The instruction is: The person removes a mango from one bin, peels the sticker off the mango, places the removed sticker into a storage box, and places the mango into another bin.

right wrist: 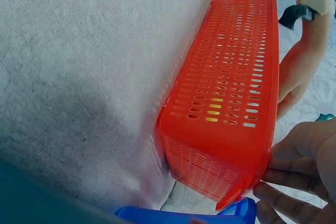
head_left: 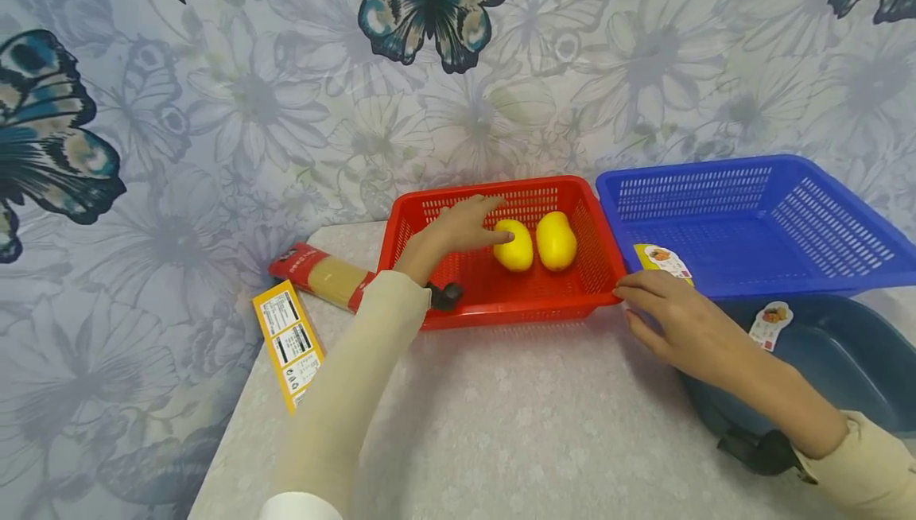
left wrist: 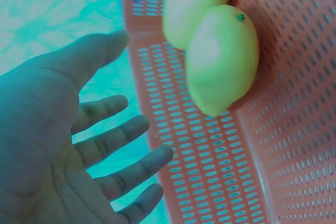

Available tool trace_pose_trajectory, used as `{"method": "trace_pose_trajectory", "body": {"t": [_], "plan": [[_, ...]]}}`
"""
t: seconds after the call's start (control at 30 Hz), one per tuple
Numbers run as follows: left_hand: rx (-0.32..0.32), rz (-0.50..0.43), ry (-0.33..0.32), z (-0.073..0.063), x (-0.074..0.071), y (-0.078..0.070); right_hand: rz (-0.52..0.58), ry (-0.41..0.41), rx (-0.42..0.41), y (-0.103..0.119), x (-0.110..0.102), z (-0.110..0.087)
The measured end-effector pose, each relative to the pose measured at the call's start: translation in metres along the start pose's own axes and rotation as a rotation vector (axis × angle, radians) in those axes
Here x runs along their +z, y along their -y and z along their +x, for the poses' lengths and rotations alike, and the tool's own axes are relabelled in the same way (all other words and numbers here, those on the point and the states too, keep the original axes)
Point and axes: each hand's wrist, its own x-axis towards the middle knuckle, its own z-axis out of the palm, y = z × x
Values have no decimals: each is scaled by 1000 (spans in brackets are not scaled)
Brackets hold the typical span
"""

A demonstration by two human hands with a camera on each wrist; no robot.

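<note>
Two yellow mangoes, the left one and the right one, lie side by side in a red perforated basket. Above the basket, my left hand has its fingers spread, with the thumb beside the left mango in the head view. The left wrist view shows the palm holding nothing and a gap between the fingertips and the nearer mango. At the basket's front right corner my right hand grips the rim, its thumb and fingertips around the corner in the right wrist view.
A blue perforated basket adjoins the red one on the right, with a yellow label at its near left. In front of it stands a dark blue-grey basin. Left of the red basket lie a red-and-tan packet and a yellow box.
</note>
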Motion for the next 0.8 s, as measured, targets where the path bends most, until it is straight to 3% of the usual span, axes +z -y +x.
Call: {"method": "trace_pose_trajectory", "body": {"t": [0.23, 0.4, 0.6, 0.8], "plan": [[121, -42, -183, -34, -1, 2, 3, -8, 4, -3, 1, -2], [168, -166, -367, -67, 5, 6, 8, -14, -4, -3, 2, -2], [188, -263, -578, -107, 16, 10, 10, -13, 3, -1, 3, -2], [196, -280, -694, -136, 31, 23, 12, -26, 9, 1, 3, -2]]}}
